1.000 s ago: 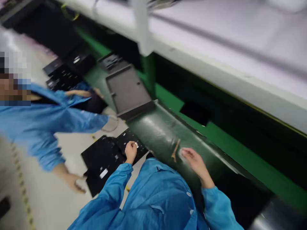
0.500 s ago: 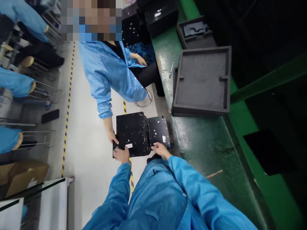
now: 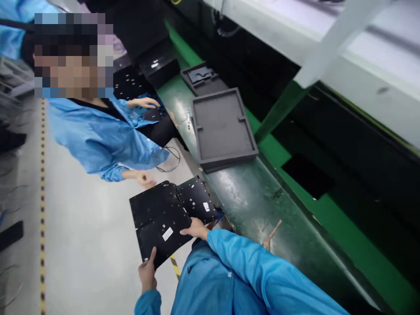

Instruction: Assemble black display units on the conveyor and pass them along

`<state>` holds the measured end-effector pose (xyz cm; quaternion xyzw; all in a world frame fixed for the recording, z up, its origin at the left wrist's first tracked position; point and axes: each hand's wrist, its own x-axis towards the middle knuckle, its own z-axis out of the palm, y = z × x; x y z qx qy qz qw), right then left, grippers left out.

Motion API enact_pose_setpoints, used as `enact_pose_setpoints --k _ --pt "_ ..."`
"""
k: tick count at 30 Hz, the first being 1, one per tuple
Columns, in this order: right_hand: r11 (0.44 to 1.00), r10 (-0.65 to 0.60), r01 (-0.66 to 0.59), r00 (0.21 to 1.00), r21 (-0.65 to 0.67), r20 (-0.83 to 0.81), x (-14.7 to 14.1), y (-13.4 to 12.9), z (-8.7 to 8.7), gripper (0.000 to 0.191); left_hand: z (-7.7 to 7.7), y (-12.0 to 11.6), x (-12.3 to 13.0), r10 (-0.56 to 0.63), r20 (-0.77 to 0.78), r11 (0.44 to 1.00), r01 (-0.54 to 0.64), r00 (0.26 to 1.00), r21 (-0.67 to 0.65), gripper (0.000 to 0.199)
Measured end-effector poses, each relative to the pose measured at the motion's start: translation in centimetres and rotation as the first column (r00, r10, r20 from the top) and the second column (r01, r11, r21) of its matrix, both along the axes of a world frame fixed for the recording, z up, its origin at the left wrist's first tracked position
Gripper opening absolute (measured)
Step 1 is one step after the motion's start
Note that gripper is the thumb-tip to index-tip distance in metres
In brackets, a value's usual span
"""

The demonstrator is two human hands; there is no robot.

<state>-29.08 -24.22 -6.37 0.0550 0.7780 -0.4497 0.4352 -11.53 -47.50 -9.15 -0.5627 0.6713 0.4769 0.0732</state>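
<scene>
A flat black panel point(image 3: 154, 218) with small white marks and a white label is held tilted in front of my body. My left hand point(image 3: 148, 270) grips its near left corner, thumb on top. On its right edge, my right hand point(image 3: 196, 229) is closed with the thumb over the top; the other fingers are partly hidden. A second black panel point(image 3: 193, 197) with white stickers lies just beyond, partly covered by the first. Past the far edge of the held panel is a co-worker's hand point(image 3: 146, 178), apart from it.
A co-worker in a blue coat point(image 3: 98, 135) sits ahead on the left. On the green bench point(image 3: 249, 197) to the right stand stacked grey foam trays point(image 3: 226, 127) and a small metal tool point(image 3: 188, 120). A white shelf point(image 3: 269, 39) with a slanted post overhangs the bench.
The black panel has come up off the other panels, turned and shifted left in my hands. My right hand has moved onto its edge. The co-worker's hand has let go. The view has swung right.
</scene>
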Motion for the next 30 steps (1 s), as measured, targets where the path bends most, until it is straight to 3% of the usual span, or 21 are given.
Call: enact_pose_setpoints --k 3,6,8,10,12,14,18,19,21,23,25,28,30 --pt "0.998 0.020 -0.016 0.998 0.068 -0.060 -0.7 2.7 3.3 0.058 0.8 1.5 -1.1 0.055 0.035 0.965 -0.062 0.998 0.253 0.064" --pt "0.993 0.027 0.002 0.967 0.115 -0.254 -1.4 7.4 6.7 0.076 1.4 4.6 -4.0 0.015 0.064 0.920 -0.039 0.998 0.389 0.059" --pt "0.992 -0.009 0.054 0.930 0.114 -0.367 -2.5 11.7 8.8 0.079 2.1 7.8 -6.9 -0.018 0.027 0.884 0.003 0.999 0.467 0.055" --pt "0.989 -0.065 0.113 0.902 0.090 -0.426 -4.2 16.6 10.7 0.075 3.1 11.8 -10.2 -0.059 -0.080 0.810 0.095 0.995 0.578 0.048" --pt "0.983 -0.150 0.181 0.908 0.042 -0.391 -6.2 21.7 12.1 0.063 4.2 15.9 -13.2 -0.124 -0.180 0.735 0.212 0.976 0.644 0.038" --pt "0.962 -0.269 0.272 0.919 -0.028 -0.289 -7.9 26.2 13.0 0.046 5.0 19.5 -15.5 -0.195 -0.229 0.713 0.298 0.954 0.635 0.033" --pt "0.889 -0.459 0.449 0.872 -0.094 -0.171 -9.4 32.3 12.7 0.033 5.1 23.8 -17.8 -0.376 -0.270 0.725 0.463 0.886 0.510 0.042" --pt "0.881 -0.472 0.469 0.862 -0.061 -0.187 -9.5 33.1 12.2 0.033 5.0 24.3 -18.3 -0.457 -0.279 0.734 0.536 0.844 0.417 0.049" --pt "0.861 -0.465 0.501 0.846 0.089 -0.262 -9.9 33.9 11.3 0.028 4.9 25.1 -19.5 -0.634 -0.301 0.721 0.685 0.712 0.102 0.068" --pt "0.803 -0.444 0.535 0.832 0.263 -0.333 -10.2 34.3 10.5 0.024 5.2 25.7 -21.1 -0.776 -0.264 0.627 0.745 0.572 -0.229 0.085" --pt "0.745 -0.454 0.566 0.818 0.352 -0.353 -10.2 34.6 10.0 0.024 5.7 26.6 -22.8 -0.859 -0.167 0.509 0.769 0.485 -0.387 0.091" --pt "0.604 -0.569 0.705 0.708 0.371 -0.418 -8.4 34.9 9.0 0.020 6.2 27.7 -24.4 -0.922 0.021 0.348 0.849 0.387 -0.397 0.091" --pt "0.472 -0.701 0.826 0.563 0.307 -0.437 -6.1 34.3 7.7 0.033 6.5 27.8 -24.9 -0.930 0.086 0.297 0.866 0.358 -0.402 0.097"
